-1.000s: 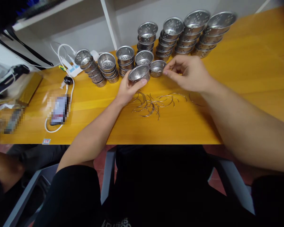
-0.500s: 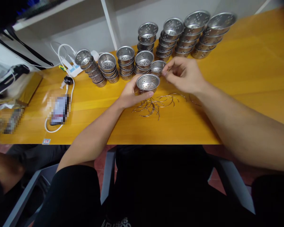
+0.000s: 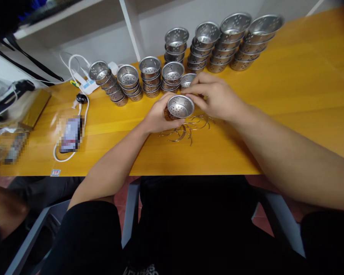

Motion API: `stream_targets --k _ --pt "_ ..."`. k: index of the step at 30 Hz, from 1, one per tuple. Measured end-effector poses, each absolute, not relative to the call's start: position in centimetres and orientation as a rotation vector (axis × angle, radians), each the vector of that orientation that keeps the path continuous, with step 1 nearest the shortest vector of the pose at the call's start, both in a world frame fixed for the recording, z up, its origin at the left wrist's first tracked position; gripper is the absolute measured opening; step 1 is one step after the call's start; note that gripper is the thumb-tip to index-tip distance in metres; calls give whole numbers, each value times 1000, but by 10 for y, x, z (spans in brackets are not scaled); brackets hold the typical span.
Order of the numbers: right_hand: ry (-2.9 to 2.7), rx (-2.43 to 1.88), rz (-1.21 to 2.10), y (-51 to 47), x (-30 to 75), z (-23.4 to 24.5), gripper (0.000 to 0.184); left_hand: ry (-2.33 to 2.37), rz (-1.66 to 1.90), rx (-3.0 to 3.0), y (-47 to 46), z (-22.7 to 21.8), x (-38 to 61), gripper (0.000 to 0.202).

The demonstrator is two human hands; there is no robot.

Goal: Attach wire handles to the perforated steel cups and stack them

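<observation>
My left hand (image 3: 160, 116) is wrapped round a small perforated metal cup (image 3: 180, 107), its open mouth facing up and towards me. At the cup's far right rim, my right hand (image 3: 215, 95) has its thumb and index finger drawn together in a pinch. Whatever lies between those fingertips is too small to make out. Below the cup, several thin curved wires (image 3: 186, 133) lie loose on the table. Another perforated cup (image 3: 187, 81) stands just behind, partly covered by my right fingers.
Stacks of perforated cups (image 3: 150, 76) line the back of the yellow table (image 3: 218, 156), with taller stacks (image 3: 235, 42) at the right. Towards the left are a phone (image 3: 71, 133), a white cable and a power strip (image 3: 88, 87). Another person's arm (image 3: 5, 202) shows at lower left.
My right hand has moved left and slightly down, bringing its fingertips to the cup's rim. The cup in my left hand has tipped a little more towards me.
</observation>
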State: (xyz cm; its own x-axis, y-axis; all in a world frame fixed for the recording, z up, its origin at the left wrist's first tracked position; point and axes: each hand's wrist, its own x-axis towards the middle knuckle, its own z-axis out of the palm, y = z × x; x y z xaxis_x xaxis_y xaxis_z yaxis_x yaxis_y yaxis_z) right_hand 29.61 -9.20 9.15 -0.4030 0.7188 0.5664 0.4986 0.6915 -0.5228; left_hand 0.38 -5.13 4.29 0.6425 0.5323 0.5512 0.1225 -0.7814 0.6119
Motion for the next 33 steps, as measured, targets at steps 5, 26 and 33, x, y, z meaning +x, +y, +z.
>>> stream_targets --k 5,26,33 --pt "-2129 -941 251 -84 305 85 39 479 1020 2349 -49 40 2 104" --pt "-1704 -895 721 -99 282 94 64 649 995 1830 -40 24 8 102" --pt "-1818 -957 646 -97 284 84 29 592 994 1996 -35 16 6 100"
